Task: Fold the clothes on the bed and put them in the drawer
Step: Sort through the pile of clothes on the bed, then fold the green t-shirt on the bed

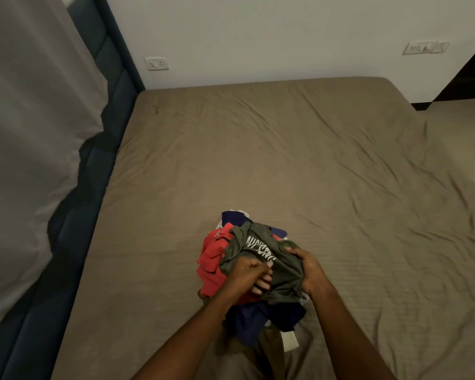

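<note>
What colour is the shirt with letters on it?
Olive green shirt with white letters, head view.

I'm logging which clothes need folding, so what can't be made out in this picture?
Head view only:
- Pile: garment count unclear; the green shirt covers most of it.
- Shirt print: crumpled, partly behind the left hand.
- Right hand: fingertips buried in the fabric.
- White tag: too small to read.
- Drawer: not in frame.
</note>
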{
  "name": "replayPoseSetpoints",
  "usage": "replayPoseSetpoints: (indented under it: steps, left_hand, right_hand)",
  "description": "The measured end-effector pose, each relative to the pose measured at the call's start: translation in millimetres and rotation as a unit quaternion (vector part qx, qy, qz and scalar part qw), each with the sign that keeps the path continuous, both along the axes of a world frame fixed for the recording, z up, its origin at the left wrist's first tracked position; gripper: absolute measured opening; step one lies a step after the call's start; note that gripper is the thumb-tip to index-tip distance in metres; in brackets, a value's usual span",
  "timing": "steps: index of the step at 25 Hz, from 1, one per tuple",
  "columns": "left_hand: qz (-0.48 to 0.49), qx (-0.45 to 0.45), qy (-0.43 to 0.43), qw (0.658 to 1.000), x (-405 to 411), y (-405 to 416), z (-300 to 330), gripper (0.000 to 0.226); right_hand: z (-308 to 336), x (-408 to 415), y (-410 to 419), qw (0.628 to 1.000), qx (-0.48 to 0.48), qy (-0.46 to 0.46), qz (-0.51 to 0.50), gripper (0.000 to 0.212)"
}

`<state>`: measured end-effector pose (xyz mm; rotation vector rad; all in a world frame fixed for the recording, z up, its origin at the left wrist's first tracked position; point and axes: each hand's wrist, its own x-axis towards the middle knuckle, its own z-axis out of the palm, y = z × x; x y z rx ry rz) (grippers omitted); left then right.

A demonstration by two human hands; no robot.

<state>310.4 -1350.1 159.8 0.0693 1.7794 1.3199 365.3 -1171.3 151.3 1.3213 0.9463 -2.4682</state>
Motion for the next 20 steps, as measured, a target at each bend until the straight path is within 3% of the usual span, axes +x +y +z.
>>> replayPoseSetpoints:
  steps: [2,4,6,8,9,10,12,15,17,20]
  left_hand:
    - [0.102,-0.006,0.045,0.994,-14,14,10,0.037]
    - [0.14,-0.005,0.116,0.983,-26,31,21,0.045]
    - [0.12,-0.003,0.135,0.983,-32,51,33,0.05]
    - [0.098,-0.003,0.065,0.993,-35,73,46,0.061]
    - [0.092,0.0,0.01,0.996,-38,83,53,0.067]
    - [0.09,0.01,-0.041,0.995,-42,90,59,0.072]
    - [0.096,0.045,-0.104,0.989,-50,102,68,0.07]
    - [0.13,0.09,-0.14,0.977,-56,110,87,0.028]
    - [0.145,0.055,-0.094,0.983,-64,116,93,0.01]
    - [0.136,0.015,-0.02,0.99,-70,121,99,0.013]
  right_hand:
    - [12,4,7,0.996,0.078,0.039,0.034,0.028]
    - [20,4,13,0.972,0.214,0.076,0.051,0.025]
    - [31,2,16,0.909,0.383,0.13,0.095,0.03]
    - [46,2,19,0.821,0.534,0.156,0.13,0.035]
    - [54,1,20,0.794,0.575,0.157,0.125,0.038]
    - [60,-1,20,0.787,0.584,0.167,0.108,0.041]
    - [75,-3,16,0.819,0.534,0.205,0.057,0.041]
    - [92,3,3,0.849,0.478,0.225,0.013,0.033]
    - [97,14,0,0.853,0.463,0.24,0.017,0.033]
    - [100,25,8,0.879,0.403,0.255,-0.011,0.029]
